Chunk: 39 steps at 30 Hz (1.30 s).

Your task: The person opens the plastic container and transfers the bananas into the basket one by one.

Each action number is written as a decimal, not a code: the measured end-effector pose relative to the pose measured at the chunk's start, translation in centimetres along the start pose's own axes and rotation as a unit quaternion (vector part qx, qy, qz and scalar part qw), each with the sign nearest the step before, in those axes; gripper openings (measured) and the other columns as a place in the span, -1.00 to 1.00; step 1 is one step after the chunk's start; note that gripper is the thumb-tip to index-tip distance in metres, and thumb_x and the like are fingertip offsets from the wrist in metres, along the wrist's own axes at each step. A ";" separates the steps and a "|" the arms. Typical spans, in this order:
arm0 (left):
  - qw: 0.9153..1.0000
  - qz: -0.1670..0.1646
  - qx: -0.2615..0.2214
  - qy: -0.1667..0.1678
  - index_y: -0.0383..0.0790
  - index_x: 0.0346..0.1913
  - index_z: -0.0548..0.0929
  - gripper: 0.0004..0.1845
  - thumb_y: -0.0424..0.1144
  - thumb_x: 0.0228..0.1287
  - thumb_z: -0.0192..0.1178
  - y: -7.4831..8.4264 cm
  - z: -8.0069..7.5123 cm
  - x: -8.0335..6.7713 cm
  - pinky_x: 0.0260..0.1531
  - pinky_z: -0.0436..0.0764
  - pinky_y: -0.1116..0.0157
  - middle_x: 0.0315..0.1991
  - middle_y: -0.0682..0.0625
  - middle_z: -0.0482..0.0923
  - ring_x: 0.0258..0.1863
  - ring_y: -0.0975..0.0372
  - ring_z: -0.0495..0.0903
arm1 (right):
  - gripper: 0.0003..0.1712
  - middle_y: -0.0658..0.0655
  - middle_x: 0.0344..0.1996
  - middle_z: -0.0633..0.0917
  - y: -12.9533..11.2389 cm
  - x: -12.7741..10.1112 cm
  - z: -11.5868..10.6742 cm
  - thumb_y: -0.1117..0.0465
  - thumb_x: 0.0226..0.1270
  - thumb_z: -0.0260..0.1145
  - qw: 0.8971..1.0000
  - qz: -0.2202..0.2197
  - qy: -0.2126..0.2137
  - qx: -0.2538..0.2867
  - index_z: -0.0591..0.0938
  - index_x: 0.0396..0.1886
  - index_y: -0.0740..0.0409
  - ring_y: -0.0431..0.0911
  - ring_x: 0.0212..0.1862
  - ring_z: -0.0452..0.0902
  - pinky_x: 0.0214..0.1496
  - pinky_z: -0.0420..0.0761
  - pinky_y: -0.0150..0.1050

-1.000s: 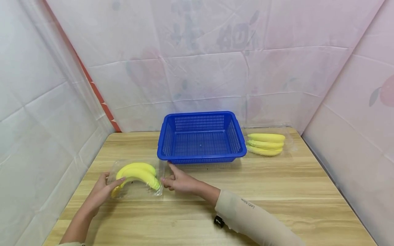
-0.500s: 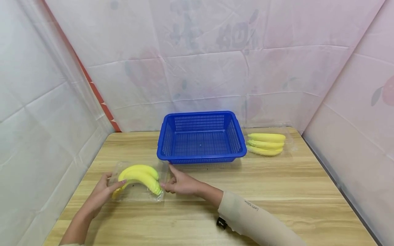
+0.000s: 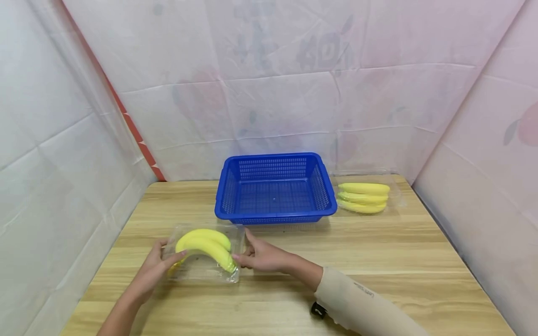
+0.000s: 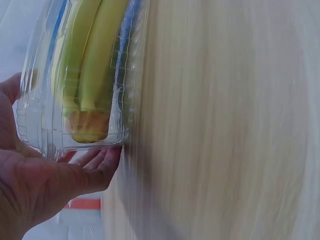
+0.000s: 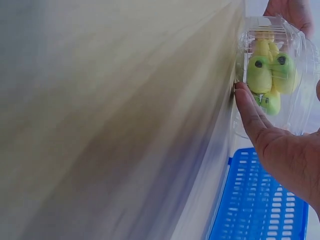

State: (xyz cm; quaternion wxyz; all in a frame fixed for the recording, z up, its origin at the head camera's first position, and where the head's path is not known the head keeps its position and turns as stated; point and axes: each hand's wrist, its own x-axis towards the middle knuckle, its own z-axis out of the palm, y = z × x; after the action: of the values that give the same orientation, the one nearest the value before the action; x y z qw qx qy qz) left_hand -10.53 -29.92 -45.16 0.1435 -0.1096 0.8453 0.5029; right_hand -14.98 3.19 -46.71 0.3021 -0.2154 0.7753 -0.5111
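Lower left, the left hand (image 3: 156, 264) and right hand (image 3: 264, 255) grip the likely light, slick clear box (image 3: 203, 272) by its presumably stiffer ends.

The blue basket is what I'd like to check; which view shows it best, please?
The head view: it shows the basket from above, all four sides in frame. The right wrist view has only part of it, cut off at the bottom edge; the left wrist view, just some blue through the clear box, perhaps the basket.
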 end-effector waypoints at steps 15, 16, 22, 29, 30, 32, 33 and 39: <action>0.997 0.037 -0.072 -0.009 -0.37 0.68 -0.07 -0.04 -0.07 0.52 0.27 0.5 3.8 -0.6 0.59 0.23 -0.32 0.62 -0.55 0.12 0.61 -0.36 0.21 | 0.32 0.05 -0.09 0.81 1.4 -2.1 -2.7 -0.35 0.49 0.31 0.999 0.019 0.017 -0.036 -0.32 0.78 0.07 -0.14 -0.07 0.73 -0.03 0.75 -0.22; 0.996 0.039 -0.078 -0.011 -0.36 0.69 -0.07 -0.04 -0.08 0.51 0.27 0.5 4.0 -0.6 0.60 0.21 -0.32 0.62 -0.54 0.11 0.62 -0.36 0.20 | 0.32 0.05 -0.11 0.80 1.5 -2.3 -3.0 -0.35 0.50 0.31 0.999 0.020 0.019 -0.039 -0.32 0.78 0.07 -0.13 -0.08 0.73 -0.05 0.75 -0.21; 0.993 0.062 -0.091 -0.039 -0.26 0.74 -0.16 0.04 -0.10 0.48 0.30 0.5 5.3 -0.7 0.61 -0.03 -0.40 0.73 -0.46 -0.15 0.71 -0.37 -0.13 | 0.28 0.03 -0.18 0.78 2.2 -3.3 -4.4 -0.34 0.54 0.26 0.998 0.027 0.027 -0.049 -0.30 0.77 0.15 -0.08 -0.11 0.72 -0.07 0.74 -0.20; 0.988 0.105 -0.089 -0.066 -0.16 0.76 -0.28 0.22 -0.19 0.35 0.43 0.1 6.7 -0.7 0.61 -0.13 -0.40 0.75 -0.40 -0.28 0.72 -0.37 -0.19 | 0.25 0.05 -0.17 0.79 3.1 -4.6 -5.7 -0.29 0.57 0.26 0.998 0.025 0.035 -0.042 -0.31 0.77 0.16 -0.08 -0.06 0.73 -0.03 0.75 -0.19; 0.988 0.111 -0.086 -0.070 -0.15 0.76 -0.29 0.26 -0.21 0.31 0.46 0.0 6.9 -0.7 0.61 -0.15 -0.39 0.76 -0.39 -0.29 0.72 -0.36 -0.19 | 0.24 0.06 -0.16 0.80 3.2 -4.8 -5.9 -0.28 0.58 0.26 0.998 0.024 0.037 -0.043 -0.31 0.77 0.16 -0.09 -0.06 0.73 -0.02 0.76 -0.19; 0.986 0.123 -0.080 -0.078 -0.11 0.76 -0.32 0.34 -0.25 0.23 0.52 -0.3 7.3 -0.6 0.61 -0.21 -0.40 0.76 -0.37 -0.33 0.72 -0.35 -0.23 | 0.23 0.06 -0.15 0.80 3.4 -5.3 -6.3 -0.27 0.59 0.25 0.998 0.021 0.040 -0.046 -0.30 0.77 0.16 -0.12 -0.05 0.73 -0.01 0.75 -0.19; 0.985 0.131 -0.077 -0.083 -0.11 0.76 -0.34 0.38 -0.26 0.20 0.54 -0.4 7.6 -0.5 0.62 -0.23 -0.39 0.76 -0.36 -0.35 0.73 -0.35 -0.26 | 0.22 0.06 -0.14 0.81 3.5 -5.4 -6.4 -0.26 0.59 0.25 0.998 0.020 0.041 -0.047 -0.30 0.78 0.14 -0.12 -0.04 0.73 -0.01 0.76 -0.18; 0.980 0.147 -0.082 -0.104 0.05 0.76 -0.41 0.45 -0.25 0.16 0.59 -1.1 8.8 -0.3 0.63 -0.34 -0.29 0.78 -0.21 -0.46 0.76 -0.23 -0.35 | 0.16 0.08 -0.12 0.83 4.0 -6.4 -7.3 -0.23 0.63 0.22 0.998 0.013 0.038 -0.054 -0.31 0.79 0.03 -0.11 -0.02 0.75 0.01 0.76 -0.16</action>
State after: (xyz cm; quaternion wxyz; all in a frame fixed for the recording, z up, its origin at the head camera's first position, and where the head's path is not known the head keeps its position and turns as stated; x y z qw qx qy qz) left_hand -8.76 -22.61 -49.93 0.1456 0.0576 0.7886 0.5947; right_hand -15.45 13.70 -46.61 0.2665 -0.2019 0.8158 -0.4720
